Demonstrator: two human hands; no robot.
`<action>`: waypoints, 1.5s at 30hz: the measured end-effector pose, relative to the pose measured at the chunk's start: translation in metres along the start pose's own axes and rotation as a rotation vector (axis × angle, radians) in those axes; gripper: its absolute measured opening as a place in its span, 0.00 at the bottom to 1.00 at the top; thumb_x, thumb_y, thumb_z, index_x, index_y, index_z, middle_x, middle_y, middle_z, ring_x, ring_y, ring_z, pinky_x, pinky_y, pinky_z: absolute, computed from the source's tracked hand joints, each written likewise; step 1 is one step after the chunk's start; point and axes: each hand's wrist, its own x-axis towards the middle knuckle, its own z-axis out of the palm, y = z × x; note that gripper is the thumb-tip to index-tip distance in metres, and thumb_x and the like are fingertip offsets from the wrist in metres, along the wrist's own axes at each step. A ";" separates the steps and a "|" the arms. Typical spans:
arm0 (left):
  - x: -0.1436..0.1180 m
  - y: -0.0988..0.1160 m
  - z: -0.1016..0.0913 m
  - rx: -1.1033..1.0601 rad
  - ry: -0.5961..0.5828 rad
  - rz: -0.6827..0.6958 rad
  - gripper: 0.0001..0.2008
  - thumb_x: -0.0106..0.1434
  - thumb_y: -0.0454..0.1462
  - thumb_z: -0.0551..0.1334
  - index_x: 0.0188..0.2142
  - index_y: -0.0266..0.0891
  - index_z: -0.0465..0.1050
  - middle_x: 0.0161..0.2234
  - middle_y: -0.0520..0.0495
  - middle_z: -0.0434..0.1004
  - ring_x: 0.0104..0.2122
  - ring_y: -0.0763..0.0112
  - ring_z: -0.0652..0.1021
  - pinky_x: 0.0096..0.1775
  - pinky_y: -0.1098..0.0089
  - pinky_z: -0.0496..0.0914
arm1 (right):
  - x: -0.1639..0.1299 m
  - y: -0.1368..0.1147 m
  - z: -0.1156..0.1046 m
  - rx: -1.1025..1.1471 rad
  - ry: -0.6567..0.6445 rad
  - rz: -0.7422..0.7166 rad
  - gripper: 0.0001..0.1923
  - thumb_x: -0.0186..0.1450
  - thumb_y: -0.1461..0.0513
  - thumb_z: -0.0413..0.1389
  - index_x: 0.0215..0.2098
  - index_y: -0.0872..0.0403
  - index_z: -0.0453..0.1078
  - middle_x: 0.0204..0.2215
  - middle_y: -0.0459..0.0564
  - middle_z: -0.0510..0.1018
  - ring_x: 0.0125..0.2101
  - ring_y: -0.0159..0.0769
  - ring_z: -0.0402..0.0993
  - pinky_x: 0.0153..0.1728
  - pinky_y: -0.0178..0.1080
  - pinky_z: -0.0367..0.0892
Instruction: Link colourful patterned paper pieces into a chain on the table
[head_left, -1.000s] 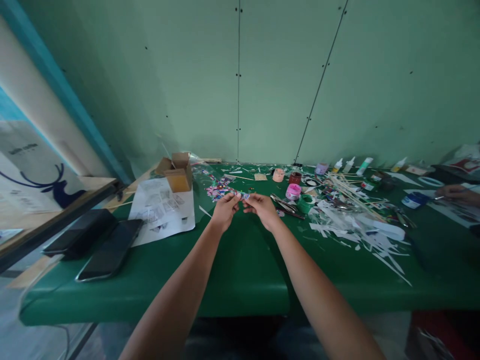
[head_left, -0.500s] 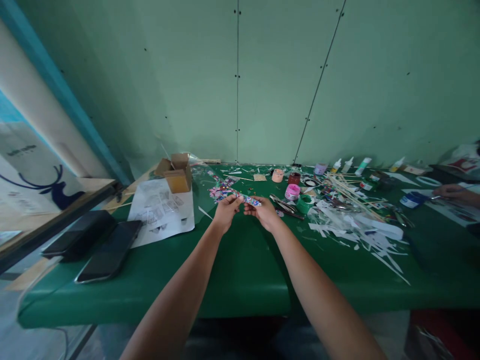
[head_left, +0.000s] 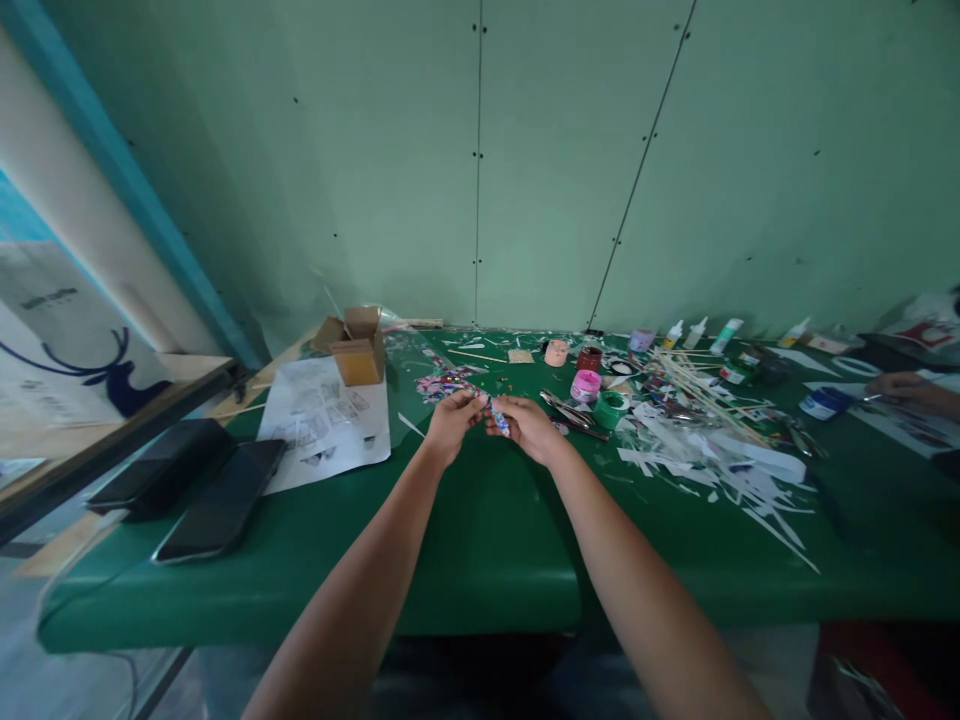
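Note:
A narrow strip (head_left: 500, 421) with a colourful speckled pattern is held between my two hands over the middle of the table. My left hand (head_left: 452, 420) pinches it from the left, thumb on top. From the other side the fingers of my right hand (head_left: 526, 424) close on it, and its lower end points down toward me between the hands. What it is made of is too small to tell. Just beyond my left hand lies a pile of multicoloured pieces (head_left: 442, 384) on the green table cover (head_left: 495, 530).
Paint jars, a pink one (head_left: 586, 385) and a green one (head_left: 610, 408), stand right of my hands, beside metal tools (head_left: 570, 413). Further right are white paper scraps (head_left: 705, 455). A cardboard box (head_left: 358, 350), printed sheet (head_left: 324, 420) and phone (head_left: 221, 505) lie left. Another person's hand (head_left: 896, 388) is far right.
The strip has turned from lying almost crosswise to pointing down toward me. Both hands stay in nearly the same place, still gripping it.

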 end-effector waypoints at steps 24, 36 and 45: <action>0.002 -0.005 0.001 0.173 0.087 0.019 0.20 0.46 0.49 0.70 0.28 0.34 0.74 0.23 0.50 0.72 0.23 0.76 0.70 0.27 0.73 0.64 | 0.004 0.007 0.008 -0.297 0.164 -0.174 0.16 0.50 0.51 0.62 0.28 0.54 0.71 0.22 0.45 0.73 0.21 0.32 0.68 0.22 0.37 0.68; 0.001 -0.006 0.003 0.130 0.118 0.014 0.19 0.45 0.48 0.71 0.25 0.34 0.71 0.22 0.51 0.71 0.23 0.75 0.71 0.27 0.73 0.64 | 0.004 0.010 0.010 -0.229 0.175 -0.138 0.17 0.49 0.52 0.63 0.31 0.55 0.70 0.25 0.46 0.76 0.21 0.30 0.70 0.22 0.35 0.69; 0.004 -0.006 -0.008 0.352 0.125 0.098 0.13 0.46 0.41 0.70 0.19 0.36 0.70 0.16 0.54 0.66 0.18 0.77 0.65 0.24 0.73 0.58 | -0.003 -0.003 0.006 -0.664 0.226 -0.428 0.16 0.55 0.53 0.59 0.39 0.51 0.70 0.33 0.48 0.76 0.33 0.35 0.71 0.33 0.35 0.66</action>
